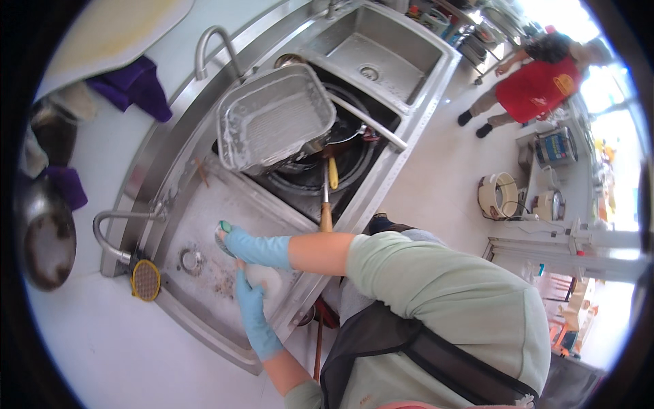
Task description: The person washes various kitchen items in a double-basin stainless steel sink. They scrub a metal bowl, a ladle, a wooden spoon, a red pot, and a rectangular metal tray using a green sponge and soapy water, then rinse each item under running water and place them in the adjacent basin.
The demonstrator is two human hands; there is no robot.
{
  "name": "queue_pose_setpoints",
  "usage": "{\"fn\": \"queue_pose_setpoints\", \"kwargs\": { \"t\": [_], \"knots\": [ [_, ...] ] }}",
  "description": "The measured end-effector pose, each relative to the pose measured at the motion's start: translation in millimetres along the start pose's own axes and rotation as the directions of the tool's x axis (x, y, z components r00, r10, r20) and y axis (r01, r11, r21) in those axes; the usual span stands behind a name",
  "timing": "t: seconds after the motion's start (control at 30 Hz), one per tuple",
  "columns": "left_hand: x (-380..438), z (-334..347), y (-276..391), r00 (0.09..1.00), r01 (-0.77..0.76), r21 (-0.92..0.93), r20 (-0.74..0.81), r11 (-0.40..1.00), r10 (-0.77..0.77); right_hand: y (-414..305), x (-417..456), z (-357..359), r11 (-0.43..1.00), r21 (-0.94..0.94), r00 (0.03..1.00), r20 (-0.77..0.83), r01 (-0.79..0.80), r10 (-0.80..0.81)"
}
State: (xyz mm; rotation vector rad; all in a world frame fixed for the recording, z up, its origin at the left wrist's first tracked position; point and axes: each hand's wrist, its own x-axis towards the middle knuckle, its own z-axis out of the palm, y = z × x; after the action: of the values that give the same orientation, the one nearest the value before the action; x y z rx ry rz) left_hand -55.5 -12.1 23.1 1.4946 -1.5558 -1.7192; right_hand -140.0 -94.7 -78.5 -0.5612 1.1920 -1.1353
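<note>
Both hands wear light blue gloves over the left basin [204, 204] of a stainless steel sink. My right hand [235, 243] grips a small green-and-white item, perhaps a scrubber, near the drain [191, 260]. Below it, my left hand [251, 294] holds the edge of a white, rounded dish [268, 281], partly hidden under my right forearm. The fingertips of both hands are close together. Whitish suds or water and dark specks lie on the basin floor.
A wet rectangular metal tub [276, 120] rests over the middle basin, above dark pans and handled utensils. Two curved faucets [217, 33] rise behind. A yellow-rimmed scrubber [145, 280] hangs beside the lower faucet. Purple cloths [135, 89] lie behind. A person in a red apron [536, 92] stands away right.
</note>
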Motion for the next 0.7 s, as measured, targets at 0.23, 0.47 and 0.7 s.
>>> {"fn": "queue_pose_setpoints", "kwargs": {
  "t": [0.23, 0.47, 0.7],
  "knots": [
    [-4.7, 28.4, -10.2, 0.924, -0.195, -0.246, -0.370, 0.950, 0.094, -9.8, 25.1, 18.1, 0.999, -0.043, 0.899, -0.437, -0.030, 0.008],
    [15.2, -6.2, -48.4, 0.982, 0.076, -0.409, -0.126, 0.909, -0.138, -39.0, -60.2, 13.6, 0.804, -0.540, 0.935, -0.079, 0.251, -0.345],
    [-8.8, 17.1, -66.0, 0.958, 0.135, 0.745, -0.267, 0.654, 0.106, -48.3, -25.8, 12.3, 0.778, -0.513, 0.832, -0.196, 0.363, -0.518]
  ]
}}
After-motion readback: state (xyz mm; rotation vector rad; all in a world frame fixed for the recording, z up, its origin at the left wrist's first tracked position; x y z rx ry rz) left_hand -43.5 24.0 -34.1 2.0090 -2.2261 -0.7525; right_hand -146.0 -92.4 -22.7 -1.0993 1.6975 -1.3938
